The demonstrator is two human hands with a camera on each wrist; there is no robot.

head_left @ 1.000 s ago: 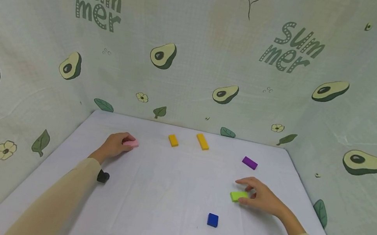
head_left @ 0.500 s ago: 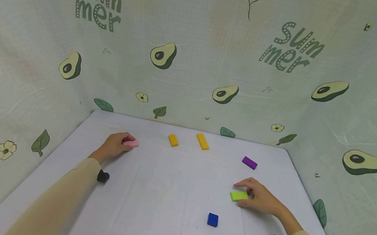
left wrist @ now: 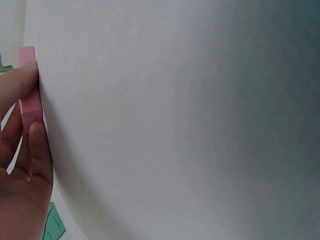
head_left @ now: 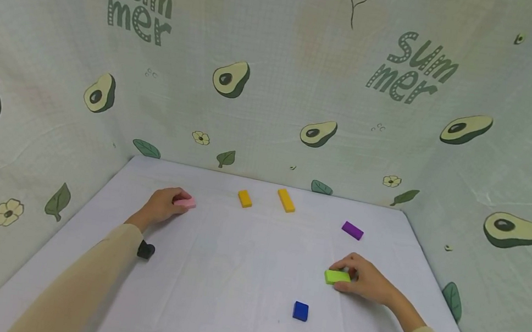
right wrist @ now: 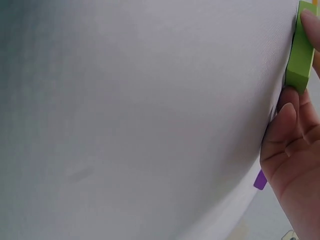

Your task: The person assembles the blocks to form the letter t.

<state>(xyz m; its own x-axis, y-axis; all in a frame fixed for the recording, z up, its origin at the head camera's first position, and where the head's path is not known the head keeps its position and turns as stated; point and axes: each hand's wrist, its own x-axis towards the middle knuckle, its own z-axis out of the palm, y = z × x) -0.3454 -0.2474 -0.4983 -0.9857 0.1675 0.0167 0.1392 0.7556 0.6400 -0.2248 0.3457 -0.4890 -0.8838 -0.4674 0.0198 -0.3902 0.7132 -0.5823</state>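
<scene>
My left hand [head_left: 159, 206] holds a pink block [head_left: 186, 203] at the far left of the white table. In the left wrist view, thumb and fingers grip the pink block [left wrist: 31, 102] along its sides. On the right, my right hand [head_left: 366, 279] pinches a lime-green block [head_left: 336, 277] lying on the table, its thumb on the near side and a finger on the far side. The right wrist view has the green block [right wrist: 300, 57] between the fingers, partly cut off by the frame edge. A blue block [head_left: 300, 311] lies nearer me, left of the right hand.
Two yellow-orange blocks, one shorter [head_left: 244, 198] and one longer [head_left: 286, 200], lie near the back of the table [head_left: 233, 273]. A purple block [head_left: 352, 230] is beyond the right hand. Cloth walls [head_left: 280, 51] printed with avocados enclose the back and sides.
The right hand's fingers have drawn together onto the green block, which has barely moved. The left hand and the pink block stay where they were.
</scene>
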